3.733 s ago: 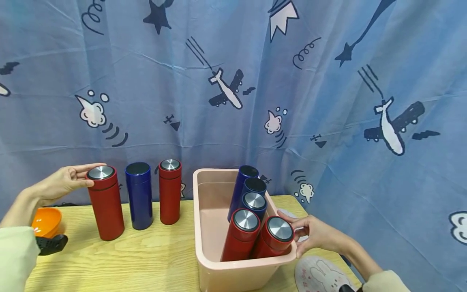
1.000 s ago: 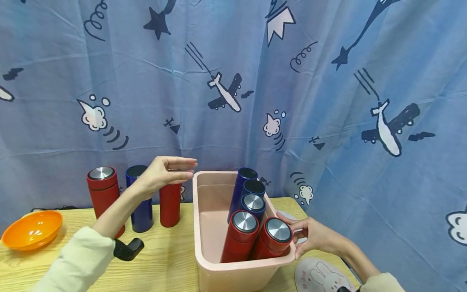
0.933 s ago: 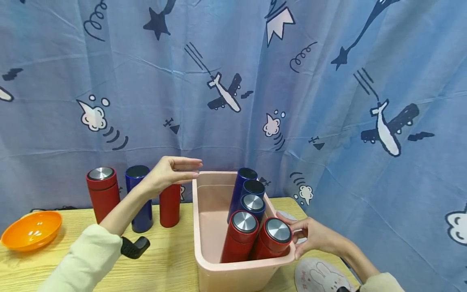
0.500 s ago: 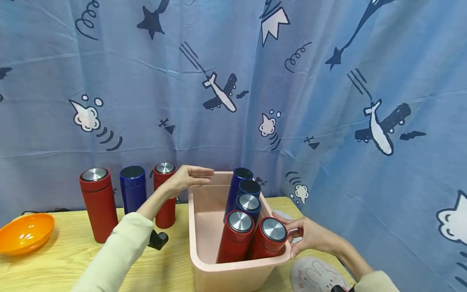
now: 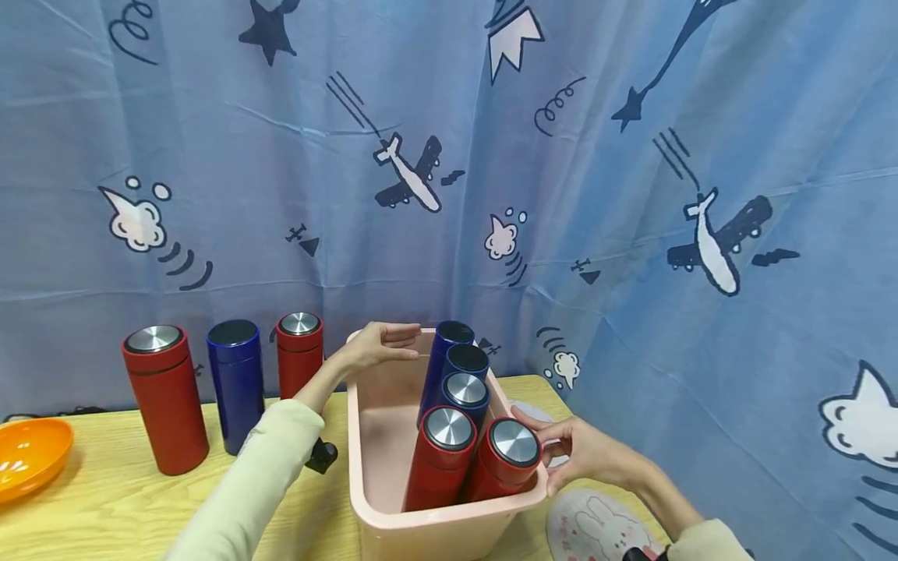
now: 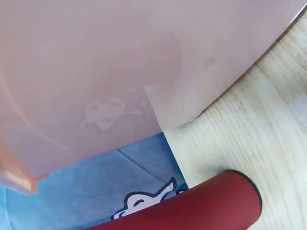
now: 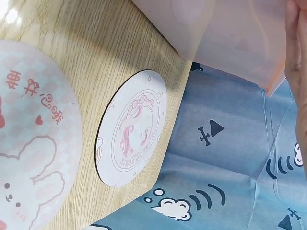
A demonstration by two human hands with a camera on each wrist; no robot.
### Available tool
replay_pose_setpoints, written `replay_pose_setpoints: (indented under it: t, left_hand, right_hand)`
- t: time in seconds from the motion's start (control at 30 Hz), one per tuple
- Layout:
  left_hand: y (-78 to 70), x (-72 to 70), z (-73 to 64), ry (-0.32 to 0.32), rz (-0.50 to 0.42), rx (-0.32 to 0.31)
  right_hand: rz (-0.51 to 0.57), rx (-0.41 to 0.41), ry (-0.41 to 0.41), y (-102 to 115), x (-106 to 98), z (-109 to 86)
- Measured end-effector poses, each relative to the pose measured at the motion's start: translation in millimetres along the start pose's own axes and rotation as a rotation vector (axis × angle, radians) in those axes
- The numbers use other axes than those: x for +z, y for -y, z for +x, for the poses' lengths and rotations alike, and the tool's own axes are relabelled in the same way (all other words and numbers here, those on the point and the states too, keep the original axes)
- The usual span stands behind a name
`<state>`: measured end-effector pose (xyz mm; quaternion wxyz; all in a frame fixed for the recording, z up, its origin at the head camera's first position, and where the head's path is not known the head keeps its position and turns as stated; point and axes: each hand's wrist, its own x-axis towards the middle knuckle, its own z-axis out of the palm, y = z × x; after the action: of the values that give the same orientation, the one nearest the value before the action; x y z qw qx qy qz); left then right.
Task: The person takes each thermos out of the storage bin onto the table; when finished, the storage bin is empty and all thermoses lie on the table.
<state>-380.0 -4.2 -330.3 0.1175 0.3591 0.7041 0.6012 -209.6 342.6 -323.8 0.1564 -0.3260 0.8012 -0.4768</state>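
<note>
Left hand (image 5: pixel 381 346), fingers extended and empty, is by the far rim of the pink bin (image 5: pixel 428 539) on the worktop (image 5: pixel 119 506); right hand (image 5: pixel 585 453) holds its right rim, beside five flasks (image 5: pixel 436 471) inside

your left sleeve (image 5: pixel 256 471) is pale greenish cream, with a black device (image 5: pixel 322 456) beside it; your right sleeve (image 5: pixel 707 542) is cream.
</note>
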Motion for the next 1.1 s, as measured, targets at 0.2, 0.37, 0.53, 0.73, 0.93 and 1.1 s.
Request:
replay_pose_setpoints:
  t: [0.2, 0.37, 0.53, 0.73, 0.93, 1.1]
  left_hand:
    - [7.3, 2.5, 8.1, 0.113, 0.023, 0.071]
    - [9.4, 7.9, 14.3, 0.166, -0.007, 0.104]
    - [7.9, 15.4, 19.1, 0.163, 0.007, 0.081]
    - [7.2, 19.0, 22.9, 0.161, 0.011, 0.087]
    - [7.6, 20.6, 26.3, 0.128, 0.064, 0.090]
    - [8.9, 24.1, 30.2, 0.106, 0.084, 0.076]
  right_hand:
    - [0.020, -0.014, 0.003, -1, 4, 1.2]
    - [0.005, 0.000, 0.001, 0, 4, 1.6]
    - [0.022, 0.007, -0.008, -2, 5, 0.6]
    - [0.032, 0.013, -0.022, -1, 5, -1.0]
    - [0.023, 0.009, -0.026, -2, 3, -1.7]
    - [0.043, 0.007, -0.017, -2, 2, -1.9]
